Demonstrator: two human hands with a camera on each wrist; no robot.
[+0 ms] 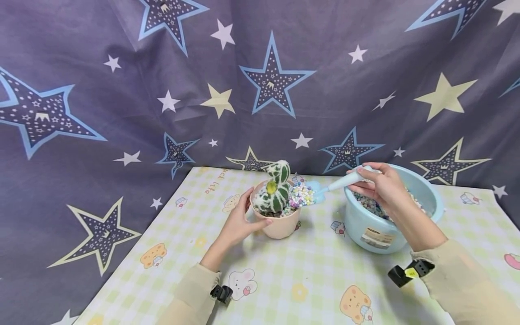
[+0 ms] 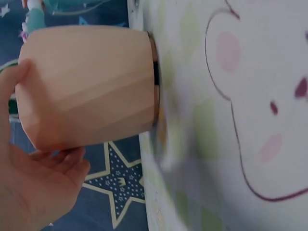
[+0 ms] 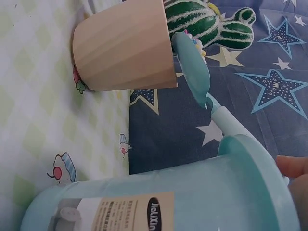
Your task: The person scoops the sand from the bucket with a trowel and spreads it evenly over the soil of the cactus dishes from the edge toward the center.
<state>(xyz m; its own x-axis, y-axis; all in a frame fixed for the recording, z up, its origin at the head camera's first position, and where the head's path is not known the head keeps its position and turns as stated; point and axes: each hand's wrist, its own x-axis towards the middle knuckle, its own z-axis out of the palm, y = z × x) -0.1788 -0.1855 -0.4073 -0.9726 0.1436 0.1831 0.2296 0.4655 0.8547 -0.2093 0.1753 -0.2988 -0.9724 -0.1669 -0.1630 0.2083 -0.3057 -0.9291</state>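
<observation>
A peach-coloured flowerpot (image 1: pixel 280 227) stands on the table with a green, white-streaked cactus (image 1: pixel 276 194) in it. My left hand (image 1: pixel 242 220) holds the pot by its left side, the thumb across its front near the rim. In my right hand (image 1: pixel 382 185) is the pale handle of a light-blue trowel (image 1: pixel 318 192), gripped above the bucket's rim. Small multicoloured pebbles (image 1: pixel 301 195) lie heaped on the trowel's blade, which reaches the pot's right rim beside the cactus. In the right wrist view, the blade (image 3: pixel 192 70) meets the pot's rim; most of that hand is hidden by the bucket.
A light-blue bucket (image 1: pixel 375 234) with a paper label stands to the right, holding more coloured pebbles (image 1: pixel 367 204). The table wears a green-checked cloth (image 1: pixel 300 266) with cartoon prints. A dark star-patterned curtain (image 1: pixel 260 131) hangs right behind the table.
</observation>
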